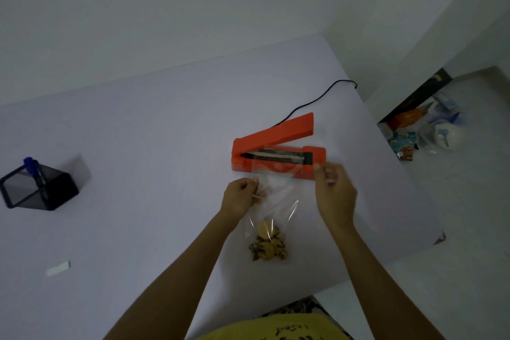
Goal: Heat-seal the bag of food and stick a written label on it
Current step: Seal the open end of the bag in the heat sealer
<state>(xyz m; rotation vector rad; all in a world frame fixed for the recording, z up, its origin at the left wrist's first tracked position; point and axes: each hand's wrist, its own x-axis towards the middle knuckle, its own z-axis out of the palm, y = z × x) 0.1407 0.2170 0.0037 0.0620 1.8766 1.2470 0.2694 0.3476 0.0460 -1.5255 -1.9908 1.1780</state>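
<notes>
Dim, bluish cast; soft shadows; wide-angle edge distortion

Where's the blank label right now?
The white label lies flat on the table at the lower left of the head view, below the black pen holder and far left of both hands.

- The middle of the tabletop (154,130) is taken up by the orange heat sealer (276,152), whose lid is raised at an angle, so the sealing strip can be reached from the near side.
- The bag (271,218) is laid from the sealer towards the near edge, flanked by the left hand (241,197) and right hand (335,192).
- A black cord (317,99) is run from the sealer to the far right edge.
- Wide bare surface is left between the sealer and the pen holder (41,188) at far left.
- A white label (58,268) is set at near left.
</notes>
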